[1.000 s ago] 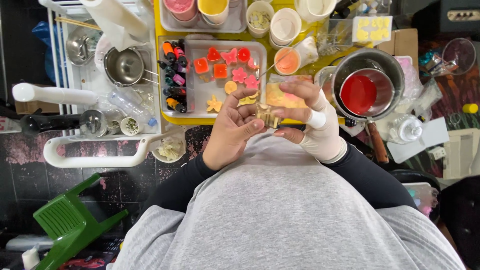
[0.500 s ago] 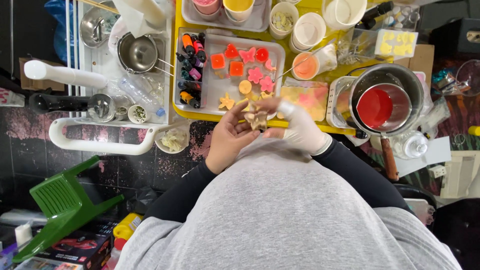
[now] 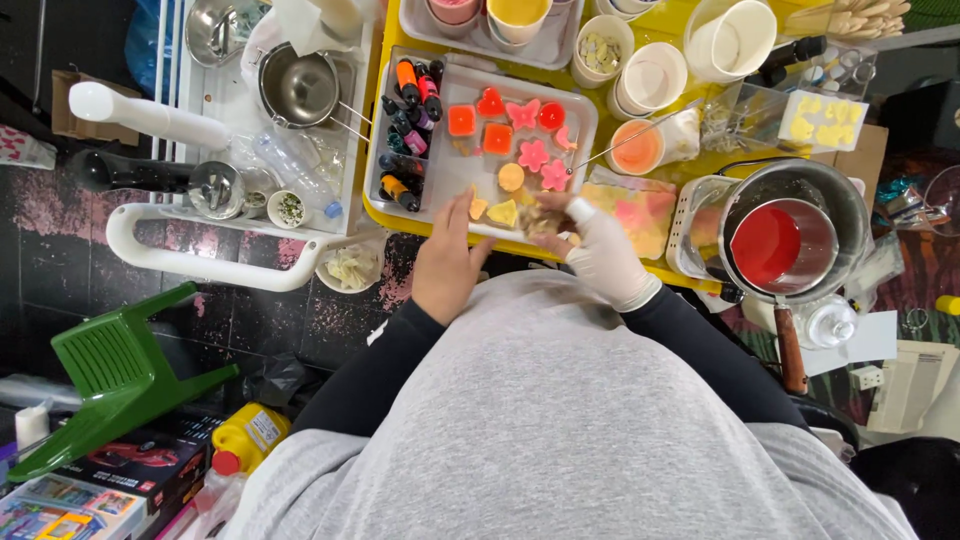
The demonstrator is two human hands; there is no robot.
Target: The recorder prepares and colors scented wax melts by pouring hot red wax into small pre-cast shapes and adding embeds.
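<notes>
Both hands work at the near edge of the yellow table point(image 3: 385, 215): the left hand point(image 3: 448, 262), fingers loosely extended, touches the white tray point(image 3: 455, 170), while the bandaged right hand point(image 3: 600, 255) pinches a pale wax piece point(image 3: 540, 222) above black floor tiles point(image 3: 250, 320).

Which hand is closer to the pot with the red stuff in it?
The right hand. It sits just left of the pot of red liquid in the picture, while the left hand is farther away, beyond the right hand.
</notes>
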